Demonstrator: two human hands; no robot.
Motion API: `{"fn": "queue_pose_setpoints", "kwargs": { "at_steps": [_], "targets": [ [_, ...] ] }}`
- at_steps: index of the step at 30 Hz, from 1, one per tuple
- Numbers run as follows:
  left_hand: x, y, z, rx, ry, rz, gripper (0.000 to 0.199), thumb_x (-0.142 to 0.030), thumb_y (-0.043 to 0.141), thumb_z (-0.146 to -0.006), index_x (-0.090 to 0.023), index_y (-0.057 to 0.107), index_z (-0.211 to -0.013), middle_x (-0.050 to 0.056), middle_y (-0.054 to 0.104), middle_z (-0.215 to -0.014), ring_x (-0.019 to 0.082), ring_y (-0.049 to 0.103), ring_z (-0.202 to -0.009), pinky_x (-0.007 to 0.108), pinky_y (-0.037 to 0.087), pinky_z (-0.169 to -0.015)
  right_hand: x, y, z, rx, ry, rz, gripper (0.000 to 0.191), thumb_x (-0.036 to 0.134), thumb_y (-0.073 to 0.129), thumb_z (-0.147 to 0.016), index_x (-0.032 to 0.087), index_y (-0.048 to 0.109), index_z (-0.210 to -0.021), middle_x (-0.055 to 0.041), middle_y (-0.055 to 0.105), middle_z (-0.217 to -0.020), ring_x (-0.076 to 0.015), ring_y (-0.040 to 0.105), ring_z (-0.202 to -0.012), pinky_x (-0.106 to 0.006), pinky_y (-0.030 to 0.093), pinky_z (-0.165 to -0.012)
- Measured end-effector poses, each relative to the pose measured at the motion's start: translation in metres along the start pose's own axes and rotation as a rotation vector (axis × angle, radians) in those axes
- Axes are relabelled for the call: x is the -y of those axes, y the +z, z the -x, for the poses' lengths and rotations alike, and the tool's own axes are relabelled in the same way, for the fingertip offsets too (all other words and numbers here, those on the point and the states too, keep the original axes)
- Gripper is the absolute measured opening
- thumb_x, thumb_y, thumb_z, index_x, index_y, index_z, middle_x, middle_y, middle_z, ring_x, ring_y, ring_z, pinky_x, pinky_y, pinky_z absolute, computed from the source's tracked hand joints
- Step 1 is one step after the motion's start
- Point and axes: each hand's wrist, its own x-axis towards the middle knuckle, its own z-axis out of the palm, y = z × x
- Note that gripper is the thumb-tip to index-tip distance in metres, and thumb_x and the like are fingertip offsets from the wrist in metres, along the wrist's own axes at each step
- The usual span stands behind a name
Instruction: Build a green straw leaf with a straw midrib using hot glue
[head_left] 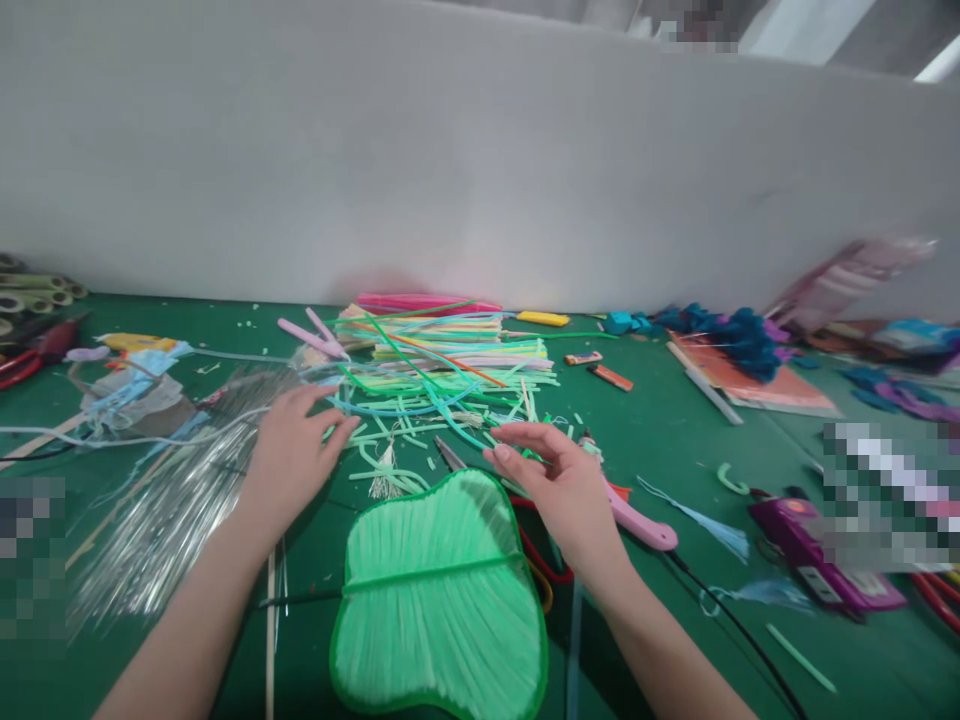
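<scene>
My left hand (294, 450) hovers palm down over green scraps, thumb and fingers apart, a bit of green strip showing between them. My right hand (566, 490) is above scissors with red handles (541, 550), its fingers bent and its thumb slightly apart from the forefinger. A blue plastic strip (463, 428) ends near those fingertips; I see no grip on it. Between my forearms lies a green fan (442, 590) with a green rim, a centre rib and a dark thin handle to the left. Beside my right wrist is a pink-handled corded tool (645, 522).
A pile of coloured strips (457, 345) lies at the back by the white wall (450, 150). Clear filaments (180, 510) spread at left. A white tassel (386, 475), a blue tassel (712, 525), an orange booklet (765, 375) and a purple box (821, 560) are about.
</scene>
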Motion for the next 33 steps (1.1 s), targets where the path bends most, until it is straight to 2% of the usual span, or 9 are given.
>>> {"fn": "queue_pose_setpoints", "kwargs": {
  "at_steps": [2, 8, 13, 16, 18, 20, 24, 28, 33],
  "targets": [
    [-0.003, 0.002, -0.001, -0.007, 0.025, 0.009, 0.034, -0.043, 0.047, -0.094, -0.021, 0.067, -0.078, 0.011, 0.067, -0.118, 0.031, 0.054, -0.119, 0.049, 0.038, -0.107, 0.008, -0.006, 0.002, 0.009, -0.024, 0.045, 0.029, 0.041, 0.078, -0.077, 0.021, 0.070, -0.096, -0.0069, 0.075, -0.099, -0.0243, 0.073, -0.096, -0.037, 0.058, -0.088],
    [-0.011, 0.006, 0.000, -0.016, 0.041, 0.008, 0.028, -0.036, 0.043, -0.096, -0.020, 0.062, -0.110, 0.013, 0.064, -0.125, 0.029, 0.057, -0.118, 0.047, 0.044, -0.101, 0.033, -0.033, 0.020, -0.065, -0.090, 0.148, 0.033, 0.042, 0.078, -0.076, 0.024, 0.071, -0.102, -0.0089, 0.075, -0.105, -0.0256, 0.073, -0.098, -0.036, 0.060, -0.083],
    [-0.032, 0.010, -0.003, 0.041, 0.143, -0.067, 0.030, -0.040, 0.044, -0.098, -0.024, 0.067, -0.108, 0.009, 0.067, -0.119, 0.027, 0.059, -0.116, 0.045, 0.046, -0.102, 0.023, -0.054, 0.029, -0.141, -0.066, 0.166, 0.040, 0.054, 0.072, -0.078, 0.022, 0.069, -0.101, -0.0101, 0.076, -0.097, -0.0205, 0.073, -0.061, -0.033, 0.062, -0.060],
    [-0.044, 0.014, -0.027, 0.051, 0.231, -0.169, 0.028, -0.034, 0.049, -0.097, -0.021, 0.065, -0.116, 0.012, 0.064, -0.123, 0.029, 0.056, -0.120, 0.050, 0.045, -0.103, 0.011, -0.057, 0.030, -0.134, -0.078, 0.178, 0.045, 0.058, 0.059, -0.087, 0.022, 0.063, -0.113, -0.0112, 0.075, -0.105, -0.0151, 0.067, -0.046, -0.030, 0.058, -0.049],
    [-0.049, 0.020, -0.053, 0.052, 0.293, -0.240, 0.027, -0.029, 0.052, -0.096, -0.019, 0.062, -0.119, 0.013, 0.061, -0.127, 0.028, 0.055, -0.120, 0.051, 0.047, -0.101, 0.004, -0.055, 0.032, -0.125, -0.106, 0.198, 0.044, 0.057, 0.057, -0.090, 0.023, 0.059, -0.118, -0.0111, 0.073, -0.109, -0.0147, 0.068, -0.048, -0.028, 0.055, -0.047],
    [-0.054, 0.029, -0.081, 0.068, 0.362, -0.299, 0.034, -0.035, 0.059, -0.093, -0.019, 0.058, -0.123, 0.010, 0.059, -0.129, 0.024, 0.061, -0.109, 0.047, 0.053, -0.092, 0.000, -0.054, 0.034, -0.080, -0.111, 0.224, 0.041, 0.055, 0.056, -0.092, 0.024, 0.060, -0.117, -0.0104, 0.073, -0.108, -0.0161, 0.070, -0.054, -0.028, 0.055, -0.050],
    [-0.061, 0.049, -0.121, 0.099, 0.447, -0.369, 0.034, -0.035, 0.059, -0.093, -0.019, 0.058, -0.123, 0.010, 0.060, -0.126, 0.023, 0.062, -0.105, 0.045, 0.055, -0.088, -0.002, -0.058, 0.034, -0.079, -0.109, 0.276, 0.037, 0.053, 0.054, -0.093, 0.023, 0.064, -0.111, -0.0081, 0.074, -0.090, -0.0194, 0.071, -0.060, -0.030, 0.055, -0.055],
    [-0.059, 0.058, -0.122, 0.091, 0.462, -0.421, 0.036, -0.035, 0.060, -0.093, -0.018, 0.057, -0.124, 0.010, 0.060, -0.126, 0.023, 0.062, -0.106, 0.045, 0.055, -0.088, 0.000, -0.062, 0.032, -0.134, -0.129, 0.261, 0.038, 0.054, 0.051, -0.095, 0.022, 0.064, -0.110, -0.0076, 0.074, -0.088, -0.0188, 0.070, -0.063, -0.029, 0.055, -0.056],
    [-0.040, 0.048, -0.111, 0.078, 0.450, -0.474, 0.036, -0.035, 0.060, -0.093, -0.018, 0.057, -0.124, 0.010, 0.060, -0.126, 0.024, 0.062, -0.106, 0.046, 0.055, -0.088, 0.002, -0.060, 0.033, -0.138, -0.138, 0.243, 0.040, 0.055, 0.050, -0.094, 0.020, 0.065, -0.109, -0.0068, 0.073, -0.086, -0.0177, 0.071, -0.064, -0.028, 0.056, -0.058]
  ]
}}
